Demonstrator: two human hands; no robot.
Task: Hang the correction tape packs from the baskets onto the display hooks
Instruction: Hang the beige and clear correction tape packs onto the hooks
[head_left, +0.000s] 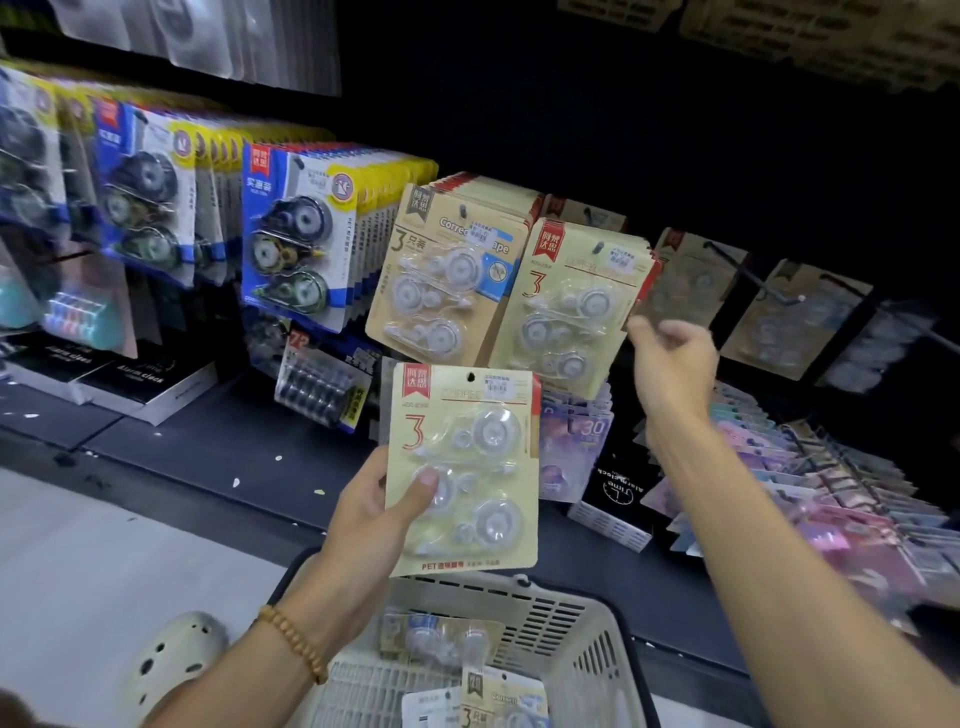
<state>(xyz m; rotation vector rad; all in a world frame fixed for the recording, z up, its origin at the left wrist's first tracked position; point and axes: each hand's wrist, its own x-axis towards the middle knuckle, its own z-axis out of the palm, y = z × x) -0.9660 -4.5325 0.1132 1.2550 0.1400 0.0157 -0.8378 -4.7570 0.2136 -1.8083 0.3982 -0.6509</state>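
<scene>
Left hand (363, 525) is pinching a cream cardboard three-roll correction tape pack (462, 467) | right hand (670, 364), fingers loosely curled, is holding nothing | advice: align punched hole with the hook (600, 247), slide on.

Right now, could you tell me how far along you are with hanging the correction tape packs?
Partly done. Two hooks already carry full rows of beige packs. The left hand holds one pack below them, not yet hung. The right hand is raised beside the hung rows, grip loosely curled, holding nothing that I can make out. Several packs remain in the basket, and the hooks further right look thinly stocked.
</scene>
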